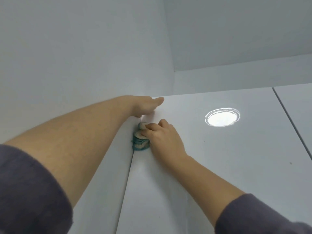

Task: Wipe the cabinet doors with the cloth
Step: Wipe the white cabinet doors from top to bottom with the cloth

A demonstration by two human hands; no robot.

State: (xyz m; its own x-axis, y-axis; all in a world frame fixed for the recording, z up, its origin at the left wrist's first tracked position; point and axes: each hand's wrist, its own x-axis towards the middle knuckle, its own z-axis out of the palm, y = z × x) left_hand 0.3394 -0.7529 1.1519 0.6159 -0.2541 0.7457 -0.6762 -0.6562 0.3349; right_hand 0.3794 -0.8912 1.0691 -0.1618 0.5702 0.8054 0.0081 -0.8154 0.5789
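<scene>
Cloth on door, L edge, under R hand

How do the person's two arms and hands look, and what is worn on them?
Both arms are bare from the wrist almost to the elbow, and each sleeve is pushed up. The left sleeve and the right sleeve are of the same dark grey-purple soft fabric. The left hand and the right hand wear no gloves; no watch, ring or bracelet is visible.
</scene>
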